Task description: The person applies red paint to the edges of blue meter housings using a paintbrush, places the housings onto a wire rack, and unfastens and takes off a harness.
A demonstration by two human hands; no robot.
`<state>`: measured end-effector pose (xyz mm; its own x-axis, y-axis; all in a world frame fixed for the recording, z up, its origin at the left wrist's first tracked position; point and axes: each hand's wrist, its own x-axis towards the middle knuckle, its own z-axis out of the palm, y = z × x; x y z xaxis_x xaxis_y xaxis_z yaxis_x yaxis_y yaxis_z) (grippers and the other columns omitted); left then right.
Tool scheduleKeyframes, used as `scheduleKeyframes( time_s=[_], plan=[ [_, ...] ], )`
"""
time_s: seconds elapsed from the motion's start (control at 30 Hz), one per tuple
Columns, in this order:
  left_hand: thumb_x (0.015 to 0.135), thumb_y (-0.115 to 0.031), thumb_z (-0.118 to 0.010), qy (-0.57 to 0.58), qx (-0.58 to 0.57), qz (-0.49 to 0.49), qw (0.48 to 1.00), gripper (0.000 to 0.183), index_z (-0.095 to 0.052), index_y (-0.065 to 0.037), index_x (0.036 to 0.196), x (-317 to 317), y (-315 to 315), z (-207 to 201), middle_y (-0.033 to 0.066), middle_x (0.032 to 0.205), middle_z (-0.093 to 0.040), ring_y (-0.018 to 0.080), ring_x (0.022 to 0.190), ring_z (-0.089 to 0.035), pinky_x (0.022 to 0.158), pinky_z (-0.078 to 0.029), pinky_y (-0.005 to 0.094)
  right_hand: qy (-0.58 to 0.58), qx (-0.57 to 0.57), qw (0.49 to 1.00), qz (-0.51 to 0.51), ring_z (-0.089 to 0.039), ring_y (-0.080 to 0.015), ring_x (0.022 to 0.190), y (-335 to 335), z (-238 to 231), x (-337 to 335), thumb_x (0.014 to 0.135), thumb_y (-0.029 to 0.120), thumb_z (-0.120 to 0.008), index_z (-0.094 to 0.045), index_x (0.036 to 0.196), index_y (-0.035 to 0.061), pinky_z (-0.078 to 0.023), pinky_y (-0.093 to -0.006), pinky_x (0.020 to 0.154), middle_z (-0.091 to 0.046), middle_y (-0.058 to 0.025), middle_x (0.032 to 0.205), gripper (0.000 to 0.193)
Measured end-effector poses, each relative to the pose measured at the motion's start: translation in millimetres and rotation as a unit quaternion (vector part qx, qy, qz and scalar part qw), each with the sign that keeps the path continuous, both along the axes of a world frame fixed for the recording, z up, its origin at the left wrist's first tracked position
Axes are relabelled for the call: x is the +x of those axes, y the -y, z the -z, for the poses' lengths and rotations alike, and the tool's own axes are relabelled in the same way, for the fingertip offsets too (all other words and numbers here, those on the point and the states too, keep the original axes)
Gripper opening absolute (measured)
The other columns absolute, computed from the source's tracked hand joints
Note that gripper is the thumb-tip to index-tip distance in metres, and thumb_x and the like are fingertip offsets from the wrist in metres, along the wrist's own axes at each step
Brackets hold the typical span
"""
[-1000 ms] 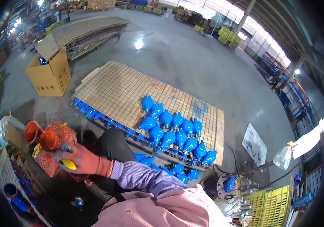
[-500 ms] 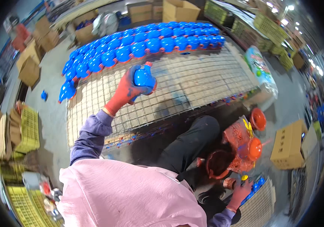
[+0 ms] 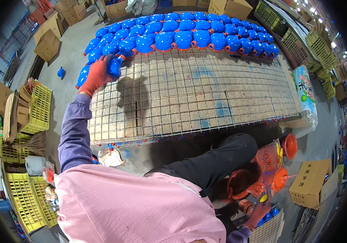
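Down at lower right, close to the body, the right hand [image 3: 259, 211], red glove on, is curled around something with a yellow handle [image 3: 263, 198], too small to make out more. Just beyond it sits an orange-red bowl [image 3: 280, 179]. Further out is a big wire mesh rack [image 3: 185, 93] over cardboard, and at its far left the left hand [image 3: 95, 77] has its gloved fingers wrapped snugly round a glossy blue casing [image 3: 114, 68]. That casing is right by the front of the packed blue rows [image 3: 183, 39]; can't tell if it's touching them.
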<state>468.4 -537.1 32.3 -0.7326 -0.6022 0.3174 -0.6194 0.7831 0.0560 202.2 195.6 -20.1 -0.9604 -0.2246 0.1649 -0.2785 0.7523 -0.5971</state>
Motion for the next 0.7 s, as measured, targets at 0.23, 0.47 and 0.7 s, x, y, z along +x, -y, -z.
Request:
scheduleKeyframes(
  time_s=[0.23,0.47,0.7],
  plan=[
    [0.056,-0.019,-0.082,0.059,-0.008,-0.051,0.997,0.082,-0.050,-0.012,0.130,26,48,27,0.0123,0.124,-0.058,0.0346,0.113,-0.057,0.092,-0.046,0.0467,-0.058,0.044,0.996,-0.060,-0.061,-0.0205,0.110,3,-6,-4,0.094,0.005,-0.056,-0.059,0.124,0.0025,-0.045,-0.0321,0.095,-0.065,-0.0119,0.121,0.031],
    [0.051,-0.007,-0.081,0.038,0.015,-0.055,0.998,0.091,-0.048,-0.011,0.135,35,60,36,0.0119,0.135,-0.053,0.0362,0.120,-0.053,0.100,-0.045,0.0418,-0.052,0.040,0.998,-0.011,-0.065,-0.0203,0.099,1,-19,-1,0.091,0.009,-0.059,-0.058,0.126,0.0056,-0.050,-0.0334,0.084,-0.068,-0.0121,0.115,0.035],
    [0.074,-0.014,-0.074,-0.054,0.059,0.021,0.997,0.064,-0.050,-0.005,0.132,27,77,54,0.0190,0.122,-0.061,0.0356,0.106,-0.062,0.086,-0.051,0.0440,-0.111,0.072,0.989,0.066,-0.060,-0.0292,0.114,-10,-57,27,0.084,0.003,-0.060,-0.056,0.126,0.0007,-0.045,-0.0380,0.098,-0.063,-0.0180,0.121,0.042]
  ],
)
